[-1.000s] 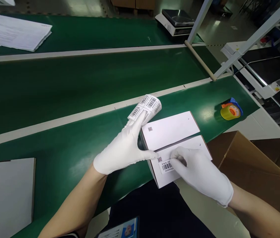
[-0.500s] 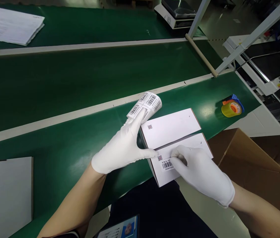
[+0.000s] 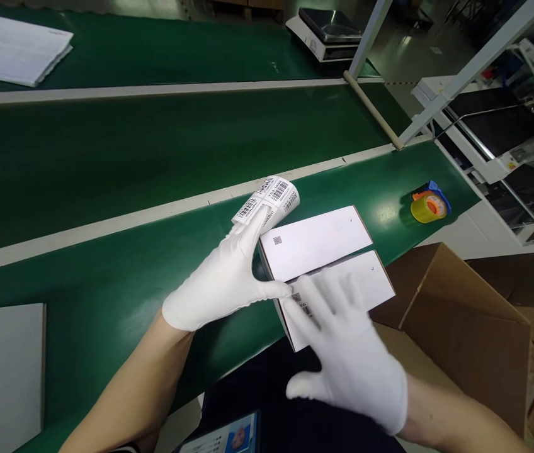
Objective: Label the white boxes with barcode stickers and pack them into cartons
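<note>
My left hand (image 3: pixel 227 277), in a white glove, holds a curled roll of barcode labels (image 3: pixel 274 198) with its fingers. Its thumb reaches down to the left end of the nearer white box (image 3: pixel 371 280). My right hand (image 3: pixel 342 333), gloved too, is spread over that box, its fingers apart and slightly blurred. Under those fingers a barcode label (image 3: pixel 305 307) on the box top is partly covered. A second white box (image 3: pixel 317 242) lies alongside, just behind, with a small square code and a tick mark on top.
A tape roll in a dispenser (image 3: pixel 429 204) stands on the green bench to the right. Below it is an open cardboard carton (image 3: pixel 470 327). A white flat box (image 3: pixel 2 371) lies at the left. Across the belt are papers (image 3: pixel 16 47) and a scale (image 3: pixel 328 34).
My right hand has gone from pinching at the label to spreading open over it. My left hand keeps the label roll. The whole view has shifted slightly.
</note>
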{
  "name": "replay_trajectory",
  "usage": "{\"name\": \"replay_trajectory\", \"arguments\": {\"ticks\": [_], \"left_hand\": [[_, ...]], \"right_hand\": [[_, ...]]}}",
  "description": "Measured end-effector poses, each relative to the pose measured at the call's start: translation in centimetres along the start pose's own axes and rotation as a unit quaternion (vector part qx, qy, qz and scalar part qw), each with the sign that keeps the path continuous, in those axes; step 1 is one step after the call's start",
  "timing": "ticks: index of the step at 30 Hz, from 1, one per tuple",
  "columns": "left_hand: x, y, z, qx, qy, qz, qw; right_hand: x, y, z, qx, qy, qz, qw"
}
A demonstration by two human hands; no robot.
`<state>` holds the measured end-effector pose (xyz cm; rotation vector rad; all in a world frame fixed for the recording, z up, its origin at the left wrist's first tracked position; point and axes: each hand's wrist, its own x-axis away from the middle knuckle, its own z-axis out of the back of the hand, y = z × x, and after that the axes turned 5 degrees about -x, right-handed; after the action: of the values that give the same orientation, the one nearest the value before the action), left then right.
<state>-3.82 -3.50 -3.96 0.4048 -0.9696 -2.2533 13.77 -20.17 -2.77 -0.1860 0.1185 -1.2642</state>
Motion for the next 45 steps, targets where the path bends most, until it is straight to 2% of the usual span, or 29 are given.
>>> {"name": "replay_trajectory", "arguments": {"ticks": [2, 4, 6, 8, 12, 15, 18, 21, 26, 31, 35, 37, 39, 42, 43, 45], "left_hand": [[0.0, 0.0, 0.0, 0.008, -0.002, -0.005, 1.000], [0.2, -0.3, 0.1, 0.022, 0.006, -0.007, 1.000], [0.4, -0.9, 0.1, 0.037, 0.031, 0.017, 0.999], [0.7, -1.5, -0.1, 0.059, 0.085, 0.053, 0.993], [1.1, -2.0, -0.7, 0.142, 0.206, 0.076, 0.965], [1.2, -1.9, -0.8, 0.199, 0.238, 0.068, 0.948], [1.2, -1.8, -0.4, 0.198, 0.245, 0.065, 0.947], [1.0, -1.9, 0.4, 0.184, 0.221, 0.057, 0.956], [0.1, -1.8, 1.5, 0.150, 0.206, 0.068, 0.965], [-0.5, -2.3, 1.5, 0.131, 0.203, 0.074, 0.968], [-1.1, -3.6, 1.8, 0.098, 0.193, 0.125, 0.968], [-1.3, -4.1, 2.3, 0.058, 0.211, 0.162, 0.962], [-1.4, -4.2, 2.7, 0.029, 0.207, 0.171, 0.963], [-1.4, -3.7, 2.8, 0.069, 0.109, 0.097, 0.987], [-1.4, -3.4, 2.7, 0.090, 0.072, 0.068, 0.991], [-1.6, -3.0, 2.4, 0.114, 0.019, 0.035, 0.993]], "right_hand": [[1.0, 0.6, -0.9, 0.000, -0.017, 0.015, 1.000], [2.1, 1.9, -0.9, 0.032, 0.003, -0.042, 0.999], [2.6, 3.6, 0.1, 0.062, 0.044, -0.106, 0.992], [2.2, 5.0, 1.8, 0.044, 0.094, -0.133, 0.986], [-1.9, 6.0, 4.6, -0.132, 0.191, -0.084, 0.969], [-6.4, 5.9, 5.0, -0.229, 0.198, -0.043, 0.952], [-9.9, 5.7, 4.6, -0.283, 0.185, -0.036, 0.941], [-11.4, 5.7, 4.1, -0.263, 0.205, -0.046, 0.942], [-11.7, 5.7, 3.5, -0.164, 0.253, -0.033, 0.953], [-12.0, 5.9, 2.7, -0.086, 0.288, -0.002, 0.954], [-11.4, 5.5, 3.1, -0.063, 0.308, 0.004, 0.949], [-10.8, 5.4, 3.9, -0.113, 0.269, -0.008, 0.957], [-10.3, 5.5, 4.8, -0.189, 0.165, -0.052, 0.967], [-10.2, 6.0, 5.6, -0.275, -0.014, -0.156, 0.949], [-10.4, 6.2, 5.6, -0.287, -0.053, -0.182, 0.939], [-10.9, 6.4, 5.4, -0.297, -0.092, -0.209, 0.927]]}}
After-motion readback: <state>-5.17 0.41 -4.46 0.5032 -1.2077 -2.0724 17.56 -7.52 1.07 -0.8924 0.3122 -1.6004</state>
